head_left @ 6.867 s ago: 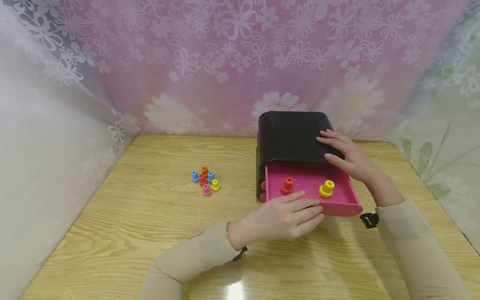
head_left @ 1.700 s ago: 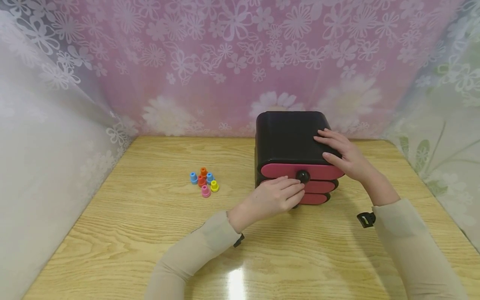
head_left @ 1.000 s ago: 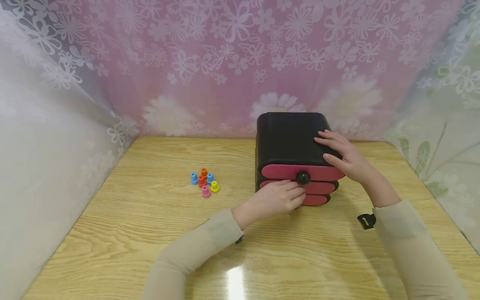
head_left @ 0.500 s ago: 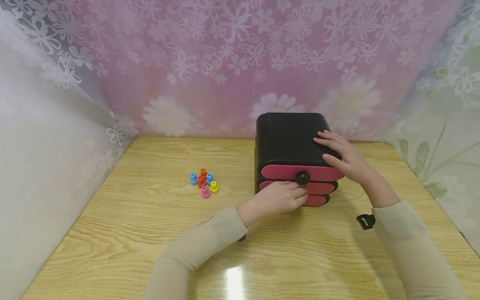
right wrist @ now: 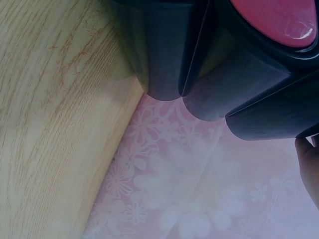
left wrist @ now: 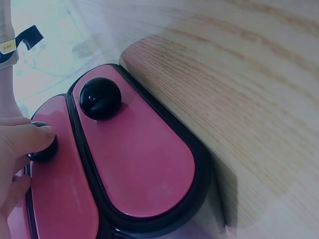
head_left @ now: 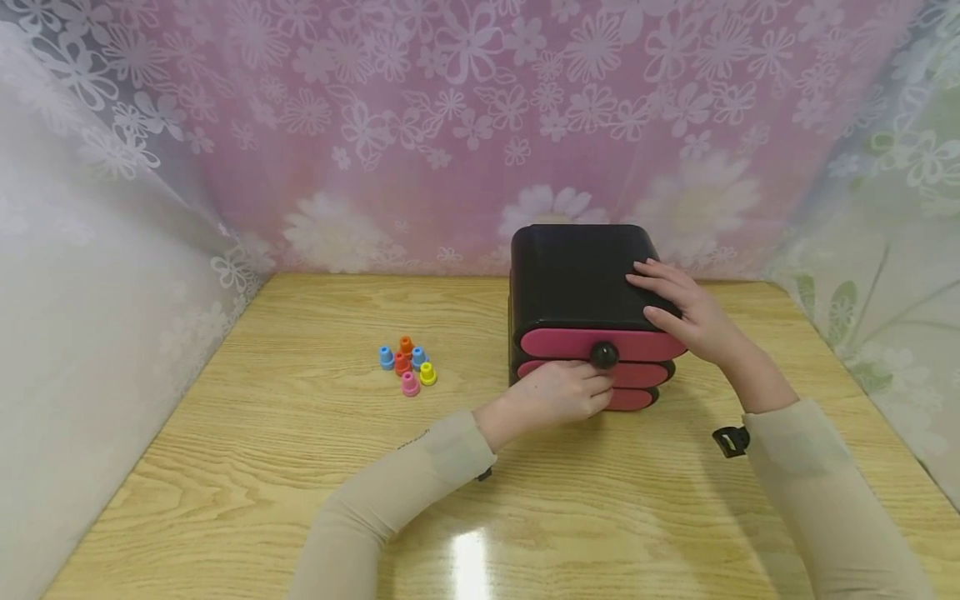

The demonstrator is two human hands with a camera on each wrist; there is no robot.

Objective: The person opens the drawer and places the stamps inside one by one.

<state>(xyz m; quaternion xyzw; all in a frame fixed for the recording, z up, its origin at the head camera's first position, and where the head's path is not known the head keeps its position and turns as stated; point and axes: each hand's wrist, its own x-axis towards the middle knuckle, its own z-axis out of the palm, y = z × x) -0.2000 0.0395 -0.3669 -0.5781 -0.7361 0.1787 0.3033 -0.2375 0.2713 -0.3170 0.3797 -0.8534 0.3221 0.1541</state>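
A black cabinet [head_left: 585,275] with three pink drawers stands on the table, all drawers pushed in. My left hand [head_left: 558,396] is at its front; in the left wrist view the thumb and fingers pinch the round black knob [left wrist: 47,152] of the middle drawer [left wrist: 62,194]. Above that hand, the top drawer [head_left: 555,343] shows its own knob [head_left: 604,355]. The bottom drawer [left wrist: 142,164] has an untouched knob [left wrist: 99,98]. On the cabinet's top right edge rests my right hand [head_left: 686,312], fingers extended; the right wrist view catches only a small part of it.
Left of the cabinet, several small cone-shaped pieces cluster on the wooden table [head_left: 262,467]: blue [head_left: 386,358], orange [head_left: 406,345], red [head_left: 402,364], yellow [head_left: 427,374] and pink [head_left: 409,384] cones among them. A flowered curtain [head_left: 420,150] hangs behind.
The top drawer, earlier pulled out with a red and a yellow cone inside, is now pushed in. My left hand has moved from its front to the middle knob; my right hand stays on top.
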